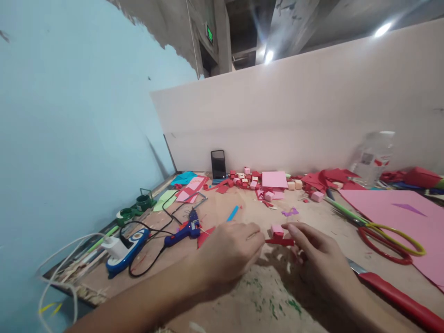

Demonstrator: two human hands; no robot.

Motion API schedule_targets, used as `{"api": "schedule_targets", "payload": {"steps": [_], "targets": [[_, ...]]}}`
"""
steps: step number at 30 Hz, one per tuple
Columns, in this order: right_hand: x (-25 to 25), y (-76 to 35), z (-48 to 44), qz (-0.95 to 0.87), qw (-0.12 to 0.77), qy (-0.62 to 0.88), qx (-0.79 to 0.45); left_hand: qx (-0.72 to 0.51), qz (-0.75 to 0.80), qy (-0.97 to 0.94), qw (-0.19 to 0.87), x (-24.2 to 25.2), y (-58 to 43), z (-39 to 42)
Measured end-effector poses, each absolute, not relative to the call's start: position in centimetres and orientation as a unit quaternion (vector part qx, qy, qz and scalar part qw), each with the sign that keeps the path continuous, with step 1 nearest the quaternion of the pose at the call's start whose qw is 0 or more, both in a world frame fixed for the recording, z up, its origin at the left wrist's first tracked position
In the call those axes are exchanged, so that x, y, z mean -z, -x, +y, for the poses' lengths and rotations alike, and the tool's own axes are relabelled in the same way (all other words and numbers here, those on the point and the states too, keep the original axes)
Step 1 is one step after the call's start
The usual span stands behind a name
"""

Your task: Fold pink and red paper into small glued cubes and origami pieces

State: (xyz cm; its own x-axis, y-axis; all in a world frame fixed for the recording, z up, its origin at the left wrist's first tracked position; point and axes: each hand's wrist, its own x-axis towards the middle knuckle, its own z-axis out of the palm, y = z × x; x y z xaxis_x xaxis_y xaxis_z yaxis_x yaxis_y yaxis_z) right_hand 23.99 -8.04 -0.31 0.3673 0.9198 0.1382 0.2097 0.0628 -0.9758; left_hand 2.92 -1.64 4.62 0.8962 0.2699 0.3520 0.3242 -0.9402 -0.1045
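Note:
Between my two hands, above the table, is a short red paper strip (279, 242). My left hand (233, 252) is closed at the strip's left end, its fingertips mostly hidden behind the hand. My right hand (317, 252) pinches the right end, with its index finger stretched toward a small pink paper cube (276, 230). The cube sits right behind and above the strip; I cannot tell whether the two are joined. A purple paper scrap (290, 212) lies beyond my hands. A blue strip (233, 213) is past my left hand.
On the left are a blue glue gun (185, 231) and a blue-white power strip (128, 252) with cables. Right are scissors (391, 238), a red-handled knife (398, 293) and a pink sheet (371, 203). A phone (218, 164), small cubes (243, 180) and a bottle (374, 157) stand along the back.

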Motion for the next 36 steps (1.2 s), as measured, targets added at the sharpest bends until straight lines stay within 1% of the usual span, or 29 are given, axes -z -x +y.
{"api": "schedule_targets", "payload": {"steps": [3, 6, 14, 20, 23, 26, 28, 31, 33, 36], "targets": [[0.0, -23.3, -8.8, -0.452, 0.55, 0.591, -0.379, 0.202, -0.134, 0.968, 0.068, -3.1, -2.6, -1.4], [0.2, -22.9, -9.2, -0.467, 0.515, 0.594, -0.405, 0.213, -0.127, 0.968, 0.032, -2.0, -2.2, -1.0], [0.4, -23.1, -9.4, -0.436, 0.521, 0.643, -0.355, 0.252, -0.197, 0.947, -0.009, -0.9, -2.2, 0.2], [0.9, -22.9, -9.1, -0.464, 0.49, 0.605, -0.422, 0.213, -0.164, 0.962, -0.047, -0.4, -2.3, 0.1], [1.1, -23.1, -9.0, -0.48, 0.49, 0.599, -0.413, 0.213, -0.152, 0.964, -0.048, -0.2, -2.3, 0.0], [1.1, -23.4, -9.0, -0.493, 0.519, 0.586, -0.381, 0.243, -0.156, 0.955, -0.063, -0.5, -2.4, -0.2], [1.0, -23.5, -9.1, -0.502, 0.53, 0.578, -0.366, 0.282, -0.184, 0.937, -0.089, -0.8, -2.4, -0.3], [0.9, -23.7, -9.2, -0.519, 0.523, 0.578, -0.351, 0.318, -0.215, 0.911, -0.152, -1.4, -2.5, -0.3], [0.8, -23.7, -9.2, -0.524, 0.517, 0.582, -0.344, 0.307, -0.214, 0.906, -0.196, -1.6, -2.6, -0.1], [0.7, -23.8, -9.2, -0.524, 0.511, 0.586, -0.348, 0.252, -0.224, 0.911, -0.239, -1.5, -2.7, 0.3]]}}
